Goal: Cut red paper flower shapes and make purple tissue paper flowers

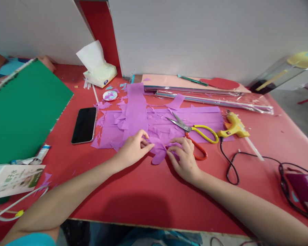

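Observation:
Between my hands, near the middle of the red table, is a purple paper piece with rounded, petal-like lobes [159, 155]. My left hand [137, 145] pinches its left side with thumb and fingers. On the right, my right hand [183, 157] grips the same piece, its fingertips partly covering the paper. Just behind lie purple paper sheets [207, 118] strewn with torn scraps, and a purple strip [136, 106] crosses them. Scissors [187, 129] with one yellow and one red handle rest slightly open on the sheets, right beside my right hand.
A yellow glue gun [234, 126] with a black cord lies to the right. Left are a phone [84, 125], a green board [25, 112] and a tissue box [101, 73]. Wrapped paper packs [215, 100] line the back, near a small round lid [110, 95]. A purple box [304, 191] sits far right.

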